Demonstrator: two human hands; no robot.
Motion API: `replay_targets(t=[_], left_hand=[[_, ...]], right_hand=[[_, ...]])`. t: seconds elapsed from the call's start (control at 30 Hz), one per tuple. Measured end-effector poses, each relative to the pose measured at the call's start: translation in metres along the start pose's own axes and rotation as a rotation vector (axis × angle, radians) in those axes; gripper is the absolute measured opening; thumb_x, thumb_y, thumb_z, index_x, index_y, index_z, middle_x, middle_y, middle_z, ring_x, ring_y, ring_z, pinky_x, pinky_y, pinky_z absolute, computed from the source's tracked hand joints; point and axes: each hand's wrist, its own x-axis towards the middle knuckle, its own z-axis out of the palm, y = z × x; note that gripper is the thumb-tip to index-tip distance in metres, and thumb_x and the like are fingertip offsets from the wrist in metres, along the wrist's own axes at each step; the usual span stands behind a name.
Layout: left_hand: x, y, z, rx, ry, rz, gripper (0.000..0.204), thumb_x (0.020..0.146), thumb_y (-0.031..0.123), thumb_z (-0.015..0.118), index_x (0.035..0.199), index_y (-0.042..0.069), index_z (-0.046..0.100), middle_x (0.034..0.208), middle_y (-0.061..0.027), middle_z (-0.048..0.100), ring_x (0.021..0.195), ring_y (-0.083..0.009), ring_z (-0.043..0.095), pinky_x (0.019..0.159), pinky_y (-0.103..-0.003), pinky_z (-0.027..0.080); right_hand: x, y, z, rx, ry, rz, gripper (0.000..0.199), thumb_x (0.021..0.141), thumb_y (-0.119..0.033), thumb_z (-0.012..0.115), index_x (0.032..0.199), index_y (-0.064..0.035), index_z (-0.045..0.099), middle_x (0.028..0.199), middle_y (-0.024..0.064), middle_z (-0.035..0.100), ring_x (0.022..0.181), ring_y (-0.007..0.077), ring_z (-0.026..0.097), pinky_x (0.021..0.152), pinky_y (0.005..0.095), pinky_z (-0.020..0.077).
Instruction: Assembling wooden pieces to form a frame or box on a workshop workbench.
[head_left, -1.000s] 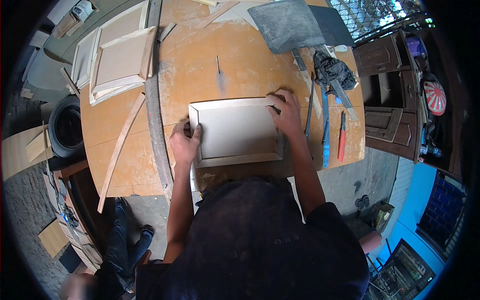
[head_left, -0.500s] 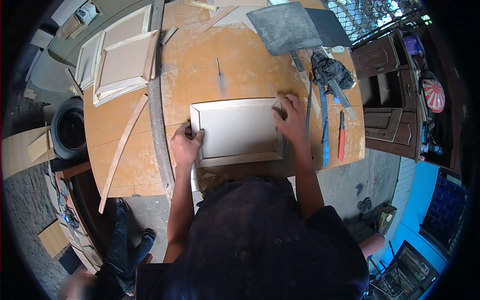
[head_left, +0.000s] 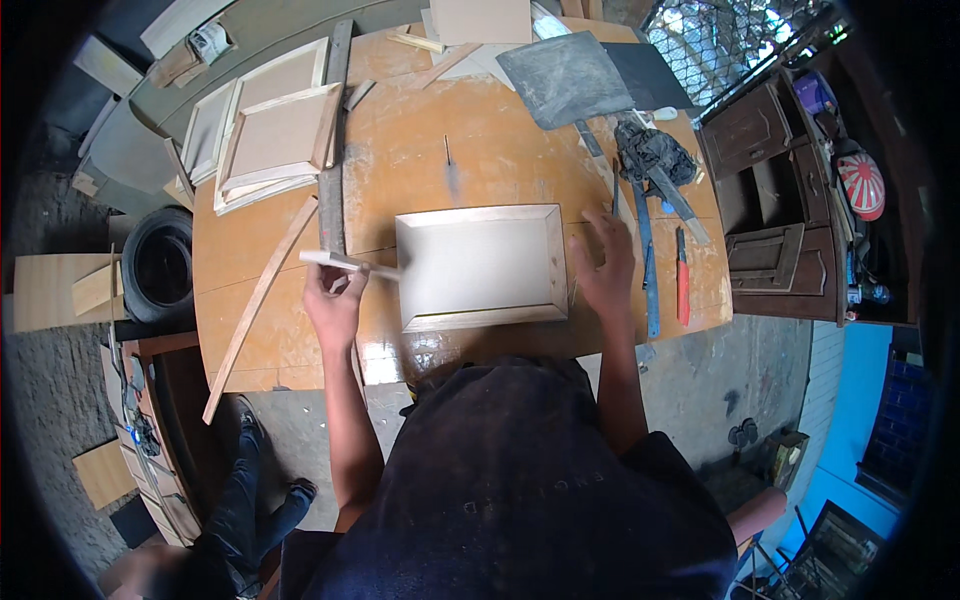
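My left hand (head_left: pixel 335 300) pinches a short pale wooden strip (head_left: pixel 328 260) above the table, just left of a rectangular wooden frame. The strip is partly blurred and its right end points toward the frame. This frame (head_left: pixel 485 321) lies flat, with a pale panel (head_left: pixel 480 265) inside it. Mitred rails show along its far, right and near sides; along the left side I see bare panel and no rail. Beside the frame's right side hovers my right hand (head_left: pixel 606 262), fingers apart and nothing in them.
More framed panels (head_left: pixel 275 140) are stacked at the far left, near a long wooden strip (head_left: pixel 262 310). Right of me lie a red-handled tool (head_left: pixel 683 280), a blue strip (head_left: pixel 648 275), a crumpled black bag (head_left: pixel 655 152) and a dark sheet (head_left: pixel 570 80). Another person's legs (head_left: pixel 250 490) show lower left.
Both hands have come away from the frame's sides. My left hand has lifted the left rail off and moved left with it; my right hand has let go and opened.
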Motion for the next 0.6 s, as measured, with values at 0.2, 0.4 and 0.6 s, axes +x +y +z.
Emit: replay_targets(t=[0.2, 0.4, 0.6], left_hand=[[-0.047, 0.034, 0.009, 0.061, 0.121, 0.411, 0.027, 0.08, 0.0, 0.078, 0.1, 0.0, 0.06, 0.104, -0.0129, 0.069, 0.094, -0.0173, 0.066, 0.083, -0.033, 0.054], [-0.093, 0.029, 0.028, 0.134, 0.166, 0.575, 0.034, 0.071, 0.002, 0.078, 0.102, -0.002, 0.064, 0.103, -0.0189, 0.07, 0.097, -0.035, 0.069, 0.086, -0.041, 0.054], [-0.102, 0.029, 0.012, 0.195, -0.111, 0.487, 0.042, 0.073, -0.002, 0.073, 0.114, 0.0, 0.063, 0.117, -0.0192, 0.067, 0.109, -0.0361, 0.066, 0.095, -0.042, 0.051]], right_hand=[[-0.027, -0.051, 0.041, 0.574, -0.385, 0.106, 0.026, 0.091, -0.017, 0.071, 0.114, -0.006, 0.068, 0.096, 0.0092, 0.071, 0.08, 0.0157, 0.066, 0.066, 0.0293, 0.0511], [-0.043, -0.111, 0.086, 1.085, -0.942, 0.572, 0.034, 0.1, -0.039, 0.062, 0.112, -0.0077, 0.067, 0.093, -0.0006, 0.067, 0.078, 0.0073, 0.062, 0.061, 0.0233, 0.0439], [-0.06, -0.118, 0.115, 1.105, -0.82, 0.876, 0.03, 0.094, -0.036, 0.071, 0.107, -0.0096, 0.067, 0.09, -0.0036, 0.063, 0.074, 0.0063, 0.057, 0.065, 0.0263, 0.0443]])
